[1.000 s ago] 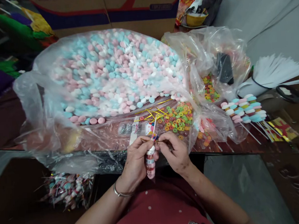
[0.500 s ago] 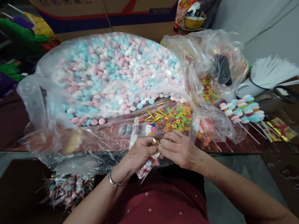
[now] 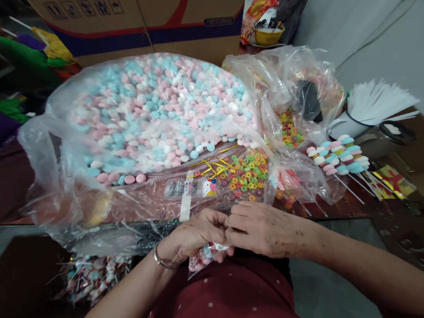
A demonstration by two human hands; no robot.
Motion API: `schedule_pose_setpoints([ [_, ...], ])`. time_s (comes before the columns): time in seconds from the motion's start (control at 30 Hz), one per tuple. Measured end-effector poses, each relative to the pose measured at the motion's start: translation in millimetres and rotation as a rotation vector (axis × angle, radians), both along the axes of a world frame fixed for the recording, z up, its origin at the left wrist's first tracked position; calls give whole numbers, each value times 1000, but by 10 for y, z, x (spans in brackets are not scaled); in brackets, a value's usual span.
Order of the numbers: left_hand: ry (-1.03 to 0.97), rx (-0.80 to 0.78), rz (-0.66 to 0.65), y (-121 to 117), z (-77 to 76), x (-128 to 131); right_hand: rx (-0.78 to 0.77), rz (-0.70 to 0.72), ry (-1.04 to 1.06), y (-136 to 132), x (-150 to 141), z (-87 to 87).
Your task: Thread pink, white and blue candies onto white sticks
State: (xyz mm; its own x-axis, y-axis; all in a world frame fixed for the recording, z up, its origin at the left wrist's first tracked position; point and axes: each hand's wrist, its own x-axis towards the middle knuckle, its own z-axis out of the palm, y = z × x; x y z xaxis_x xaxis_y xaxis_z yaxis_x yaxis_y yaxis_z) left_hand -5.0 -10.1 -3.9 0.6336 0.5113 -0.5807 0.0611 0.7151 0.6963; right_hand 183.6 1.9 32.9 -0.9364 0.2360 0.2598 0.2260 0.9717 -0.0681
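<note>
My left hand (image 3: 200, 234) is closed around a marshmallow skewer (image 3: 202, 258) in a clear printed wrapper, tilted with its candy end toward my lap. At the wrapper's neck my right hand (image 3: 255, 229) is closed, its fingertips pinched against those of the left. The gold twist tie seen between the fingertips half a second ago is hidden by the fingers now. Several loose gold twist ties (image 3: 214, 166) lie on the table beyond, beside gummy rings (image 3: 248, 173).
A big clear bag of pink, blue and white marshmallows (image 3: 155, 109) covers the table's middle. Unwrapped marshmallow skewers (image 3: 340, 155) lie at right, near a container of white sticks (image 3: 374, 105). A carton (image 3: 15, 280) at lower left holds wrapped skewers (image 3: 92, 278).
The skewer has swung from nearly upright to a slant, its candy end toward lower left. Both hands have come lower and turned, the right now covering the wrapper's neck and the gold tie.
</note>
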Motion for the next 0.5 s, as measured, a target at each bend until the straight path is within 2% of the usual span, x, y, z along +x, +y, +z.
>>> schedule_pose_setpoints([
  [0.07,46,103,62,7,2,21,103,-95,14,-49,-36,-29],
  [0.1,107,216,123,12,20,43,170,-159,26,-62,-60,-48],
  [0.17,291,538,305,16,84,103,273,-308,74,-47,-108,-91],
  [0.27,476,1031,655,-17,193,188,257,-526,221,87,-163,-135],
  [0.33,450,1195,822,-68,222,217,187,-614,380,200,-194,-133],
  [0.4,352,1170,827,-114,207,227,103,-642,565,263,-243,-112],
  [0.5,121,797,744,-102,175,208,-42,-597,704,202,-372,-83],
])
